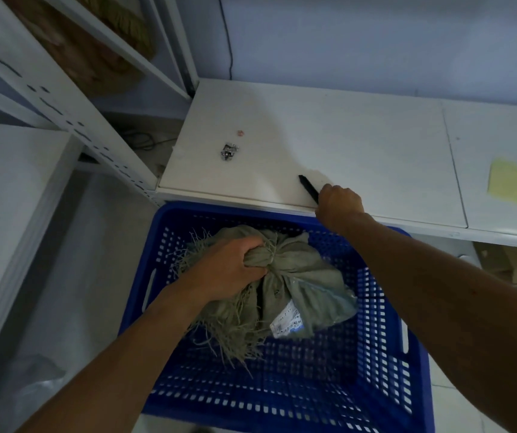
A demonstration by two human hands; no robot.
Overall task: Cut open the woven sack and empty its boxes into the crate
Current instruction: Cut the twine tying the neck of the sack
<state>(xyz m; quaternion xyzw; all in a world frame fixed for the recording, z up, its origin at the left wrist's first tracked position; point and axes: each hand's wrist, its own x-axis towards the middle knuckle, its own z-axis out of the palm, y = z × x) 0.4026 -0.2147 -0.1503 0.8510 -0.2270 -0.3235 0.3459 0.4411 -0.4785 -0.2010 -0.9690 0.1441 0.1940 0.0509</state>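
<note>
A grey-green woven sack (301, 285) with frayed threads and a white label lies inside the blue plastic crate (385, 335). Its neck is bunched and tied. My left hand (229, 270) grips the bunched neck of the sack. My right hand (340, 203) is at the front edge of the white table (360, 142), fingers curled round a black knife or cutter (308, 186) whose black end sticks out up and left over the tabletop. No boxes are visible; the sack hides its contents.
A small metal object (229, 150) and a tiny pink thing (240, 133) lie on the table. A yellow sheet (516, 182) is at the right edge. White metal shelving (63, 98) stands at the left. Cardboard boxes (501, 264) sit under the table at right.
</note>
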